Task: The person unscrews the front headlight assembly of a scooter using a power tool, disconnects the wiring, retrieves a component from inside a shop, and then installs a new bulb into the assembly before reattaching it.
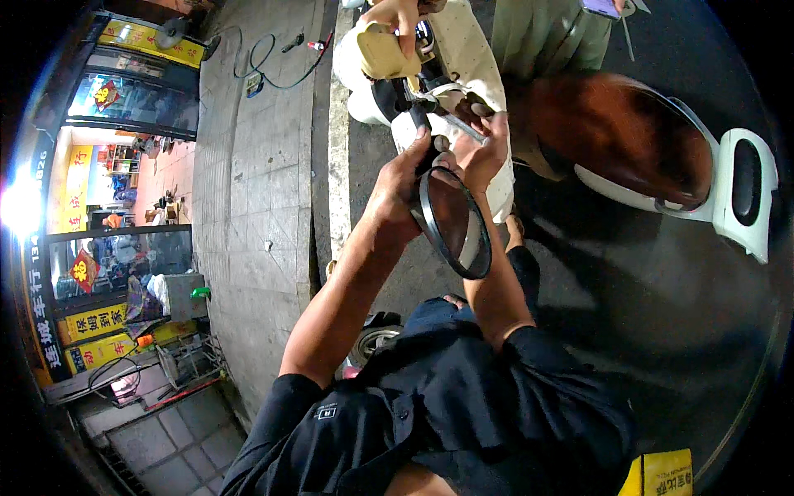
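The closed fingers of my left hand (405, 178) wrap the end of a black handlebar grip (422, 116) on a cream-coloured scooter. Just below them is a round mirror (455, 223) with a black rim, tilted toward me; its mounting is hidden by my hands. My right hand (488, 149) pinches a silver metal bar (465, 126) beside the grip. Whether that bar is a lever or a loose tool, I cannot tell. Beyond, another person's hand (399, 23) rests on a pale yellow housing (385, 54), near exposed dark parts and wires.
A brown scooter seat (620, 136) with a white rear piece (744, 194) extends to the right. Another person in light trousers (550, 33) stands at the far side, holding a phone (602, 8). A cable (263, 74) lies on the pavement at left, before lit shopfronts.
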Motion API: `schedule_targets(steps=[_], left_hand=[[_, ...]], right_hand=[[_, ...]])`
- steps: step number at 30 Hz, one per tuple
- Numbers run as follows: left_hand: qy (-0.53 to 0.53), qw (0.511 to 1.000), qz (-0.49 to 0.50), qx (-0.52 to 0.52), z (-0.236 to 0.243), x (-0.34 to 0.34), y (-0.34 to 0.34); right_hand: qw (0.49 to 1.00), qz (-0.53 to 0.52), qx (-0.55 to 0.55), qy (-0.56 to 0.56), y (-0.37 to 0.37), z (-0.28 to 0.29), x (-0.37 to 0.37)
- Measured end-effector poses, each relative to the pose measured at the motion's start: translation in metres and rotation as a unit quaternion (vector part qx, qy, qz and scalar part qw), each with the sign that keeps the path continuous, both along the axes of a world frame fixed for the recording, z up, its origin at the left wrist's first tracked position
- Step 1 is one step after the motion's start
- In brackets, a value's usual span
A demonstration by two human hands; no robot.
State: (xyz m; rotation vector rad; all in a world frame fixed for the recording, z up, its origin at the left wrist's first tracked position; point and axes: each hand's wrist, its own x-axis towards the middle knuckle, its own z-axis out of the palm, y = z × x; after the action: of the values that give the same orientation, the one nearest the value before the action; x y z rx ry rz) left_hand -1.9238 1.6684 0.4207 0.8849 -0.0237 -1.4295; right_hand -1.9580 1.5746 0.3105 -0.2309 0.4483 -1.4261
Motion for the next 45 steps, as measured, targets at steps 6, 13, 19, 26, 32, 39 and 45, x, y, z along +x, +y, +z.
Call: schedule_targets(steps=[6, 13, 19, 26, 32, 39, 45], left_hand=[[-0.075, 0.996, 0.012, 0.05, 0.005, -0.007, -0.003], [-0.206, 0.968, 0.032, 0.141, 0.017, -0.018, -0.01], [-0.231, 0.956, -0.029, 0.176, 0.027, -0.015, -0.006], [-0.233, 0.955, -0.04, 0.182, 0.029, -0.017, -0.005], [-0.217, 0.96, -0.032, 0.174, 0.033, -0.016, -0.003], [-0.23, 0.955, -0.008, 0.19, 0.032, -0.018, -0.008], [-0.219, 0.956, -0.015, 0.196, 0.033, -0.017, -0.009]], right_hand=[[0.978, -0.029, 0.076, -0.191, -0.002, 0.038, 0.003], [0.98, -0.049, 0.059, -0.181, -0.005, 0.038, 0.012], [0.987, -0.002, -0.002, -0.161, -0.007, 0.034, 0.001], [0.991, -0.016, 0.022, -0.128, -0.013, 0.047, 0.0], [0.988, 0.029, 0.029, -0.148, -0.021, 0.048, -0.002], [0.991, 0.067, 0.03, -0.115, -0.026, 0.047, -0.005], [0.991, 0.068, 0.03, -0.108, -0.031, 0.052, -0.007]])
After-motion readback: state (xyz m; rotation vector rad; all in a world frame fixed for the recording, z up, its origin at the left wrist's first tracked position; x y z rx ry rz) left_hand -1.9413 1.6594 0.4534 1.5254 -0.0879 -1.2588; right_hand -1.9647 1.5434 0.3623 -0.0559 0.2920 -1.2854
